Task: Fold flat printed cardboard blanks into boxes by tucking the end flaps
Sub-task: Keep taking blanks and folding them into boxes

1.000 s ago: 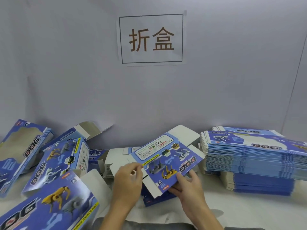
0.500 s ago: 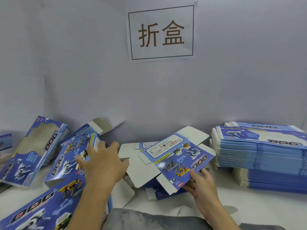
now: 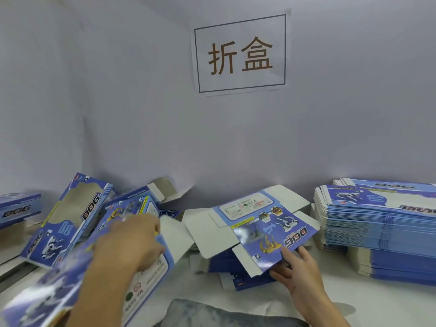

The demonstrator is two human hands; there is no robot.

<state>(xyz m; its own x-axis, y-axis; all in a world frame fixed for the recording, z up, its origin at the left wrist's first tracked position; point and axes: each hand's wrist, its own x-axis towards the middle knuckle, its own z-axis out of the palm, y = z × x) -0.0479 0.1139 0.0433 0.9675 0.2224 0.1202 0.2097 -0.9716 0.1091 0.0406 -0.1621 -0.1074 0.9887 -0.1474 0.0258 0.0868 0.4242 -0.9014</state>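
Head view showed the right hand pinching the near corner of a flat printed blank, thumb on the printed face and fingers underneath, so that the sheet was lifted off the white table and tilted up toward the wall, its white end flaps spread out to the left and at the back. Under that blank lay a few more blue pieces in a loose heap. The left hand was blurred and reached out over a folded box lying at the lower left; its fingers looked curled at the box's far edge, but whether they actually gripped it could not be told. Beyond it, other folded boxes leaned against one another in a jumble, one with a cut-out window and one with an open end flap. At the right stood a tall stack of flat blanks, well apart from the held sheet. On the grey wall hung a paper sign with two brown characters inside a frame.
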